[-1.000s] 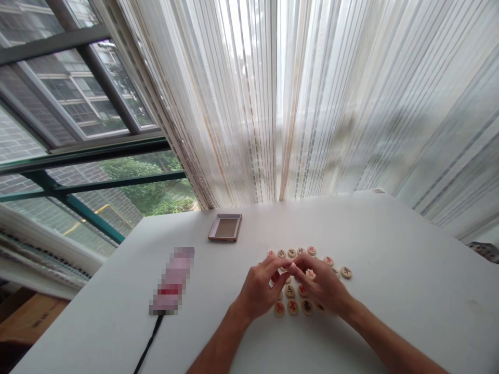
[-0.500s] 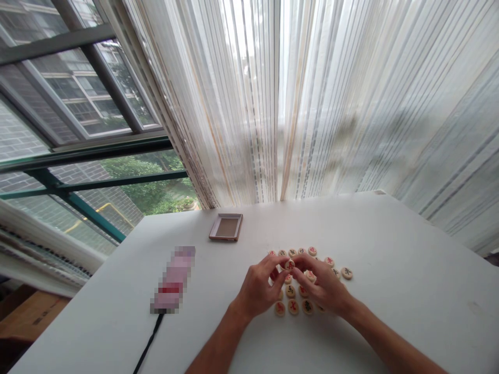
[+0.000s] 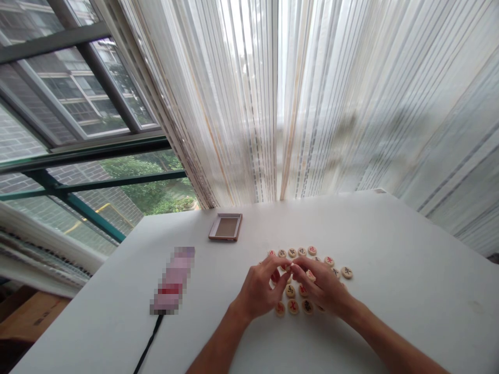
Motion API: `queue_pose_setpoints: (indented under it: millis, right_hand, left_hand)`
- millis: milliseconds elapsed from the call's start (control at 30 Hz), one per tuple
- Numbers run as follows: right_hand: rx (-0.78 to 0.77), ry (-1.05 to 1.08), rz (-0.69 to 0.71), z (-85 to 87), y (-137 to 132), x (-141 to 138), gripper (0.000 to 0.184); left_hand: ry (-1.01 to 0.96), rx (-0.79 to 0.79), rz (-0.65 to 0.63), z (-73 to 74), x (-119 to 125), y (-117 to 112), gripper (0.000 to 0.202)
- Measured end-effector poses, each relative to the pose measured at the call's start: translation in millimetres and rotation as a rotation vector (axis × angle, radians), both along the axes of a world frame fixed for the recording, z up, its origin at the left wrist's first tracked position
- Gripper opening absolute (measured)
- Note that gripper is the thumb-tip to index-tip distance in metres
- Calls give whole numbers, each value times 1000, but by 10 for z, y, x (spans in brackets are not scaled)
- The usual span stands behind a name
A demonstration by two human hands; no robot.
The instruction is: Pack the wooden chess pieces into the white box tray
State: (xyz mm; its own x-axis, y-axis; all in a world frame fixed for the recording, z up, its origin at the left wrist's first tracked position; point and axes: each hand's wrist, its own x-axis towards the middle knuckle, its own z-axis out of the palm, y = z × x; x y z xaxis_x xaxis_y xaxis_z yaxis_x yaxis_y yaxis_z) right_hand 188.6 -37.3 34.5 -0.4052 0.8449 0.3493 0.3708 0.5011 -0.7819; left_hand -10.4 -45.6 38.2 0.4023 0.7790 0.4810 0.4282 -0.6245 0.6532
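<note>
Between the fingertips of both hands is a round wooden Chinese chess piece (image 3: 289,268), mostly covered by the fingers. My left hand (image 3: 261,284) pinches it from the left, and my right hand (image 3: 323,284) grips it from the right. Under and around the hands lie several more Chinese chess pieces with red or black characters, such as a red-marked piece (image 3: 293,307) in the near row and a black-marked piece (image 3: 346,272) at the right. My hands hide some of these pieces.
All the pieces lie on a white table (image 3: 397,291). A shallow open box or lid (image 3: 227,227) sits near the back edge. At left lies a blurred pinkish object (image 3: 173,280) with a black cord (image 3: 150,340). Striped curtains (image 3: 265,104) hang behind, beside a window (image 3: 97,88).
The held piece has been turned in the fingers; its red-marked face, visible before, no longer shows clearly. Both hands stay almost in place.
</note>
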Motion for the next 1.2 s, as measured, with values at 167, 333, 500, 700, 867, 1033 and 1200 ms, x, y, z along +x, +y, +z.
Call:
queue_pose_setpoints:
  millis: [167,333,500,700,867,1033,1200]
  right_hand:
    - [-6,8,48,27,-5,-2,26]
    - [3,0,82,8,6,6,22]
    - [20,-47,98,-26,-5,2,23]
    - [20,-48,92,-13,-25,-16,24]
    - [-30,32,98,10,-22,-12,25]
    - [-71,72,119,7,-16,-10,24]
    - [-70,64,142,30,-23,-14,24]
  left_hand:
    - [-44,-27,-13,3,1,-6,25]
    - [-70,-47,-22,14,10,-20,27]
    - [-68,-109,6,6,17,-17,17]
    - [-44,-109,57,-15,7,-3,14]
    - [-95,-114,-15,4,9,-19,21]
    - [-74,-109,-30,14,13,-22,27]
    - [-92,-105,-25,-11,8,-14,26]
